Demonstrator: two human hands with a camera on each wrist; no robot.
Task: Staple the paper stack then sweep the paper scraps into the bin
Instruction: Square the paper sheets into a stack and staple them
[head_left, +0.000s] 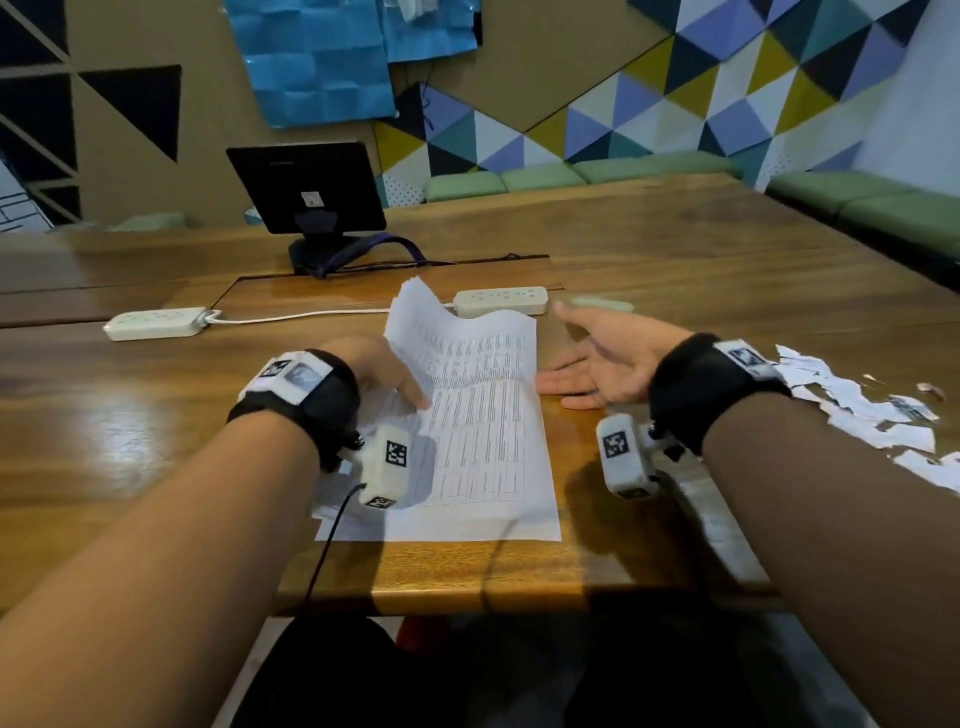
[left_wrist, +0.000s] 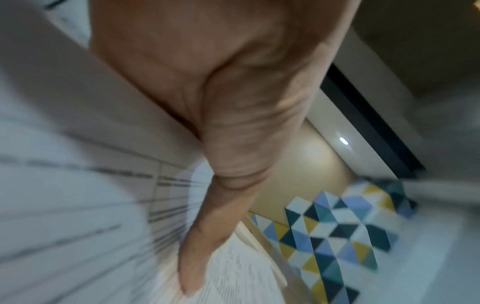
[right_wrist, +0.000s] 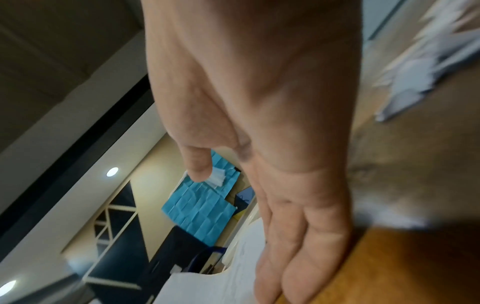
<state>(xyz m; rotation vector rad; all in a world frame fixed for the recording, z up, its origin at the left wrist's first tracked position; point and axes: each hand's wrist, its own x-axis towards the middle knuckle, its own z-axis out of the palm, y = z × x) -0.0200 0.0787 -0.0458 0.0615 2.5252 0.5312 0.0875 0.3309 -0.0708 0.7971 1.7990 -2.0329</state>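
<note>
The printed paper stack (head_left: 483, 441) lies on the wooden table (head_left: 675, 249) in front of me. My left hand (head_left: 379, 369) grips its left side, thumb on top, and the upper left sheets curl up off the table. Up close, the left wrist view shows the thumb (left_wrist: 233, 144) lying along the printed paper (left_wrist: 64, 205). My right hand (head_left: 602, 364) stands on its edge, palm facing left, its straight fingers at the stack's right edge. The right wrist view shows the flat right hand (right_wrist: 285, 144) beside the paper (right_wrist: 207, 288). Torn white paper scraps (head_left: 872, 410) lie to the right.
Two white power strips (head_left: 156, 322) (head_left: 501, 301) lie beyond the stack, joined by a cord. A small pale oblong object (head_left: 602, 304) lies behind my right hand. A black monitor (head_left: 306, 192) stands at the back. Green benches (head_left: 883, 202) line the wall.
</note>
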